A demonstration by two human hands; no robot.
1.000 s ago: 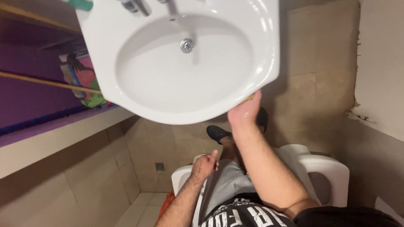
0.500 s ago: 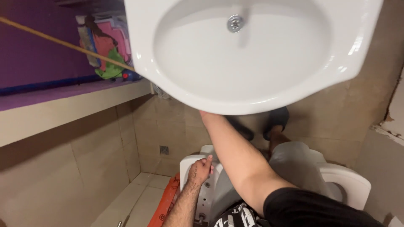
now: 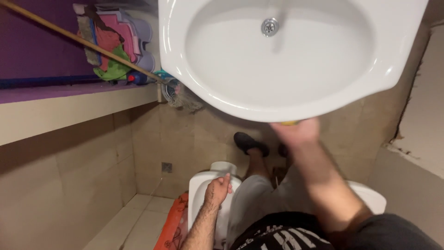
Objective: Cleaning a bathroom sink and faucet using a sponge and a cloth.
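Note:
A white ceramic washbasin (image 3: 217,88) fills the top of the view, with a metal drain (image 3: 270,27) in its bowl. My right hand (image 3: 296,131) is blurred under the basin's front rim and presses a small yellow thing (image 3: 289,123), perhaps a sponge, against the underside. My left hand (image 3: 217,189) rests loosely curled on the rim of a white toilet-like fixture (image 3: 199,190) below, holding nothing I can see. My legs in grey trousers and a black shoe (image 3: 249,141) stand on the tiled floor.
A beige tiled ledge (image 3: 69,111) runs along the left with a purple wall above it. A wooden stick (image 3: 78,39), coloured foam pieces (image 3: 115,41) and a netted bundle (image 3: 178,95) sit there. An orange item (image 3: 171,227) lies on the floor. A floor drain (image 3: 166,167) lies near the wall.
My right hand has swept from the left part of the basin's underside to the right along the front rim. The view shifted slightly. My left hand stays on the fixture.

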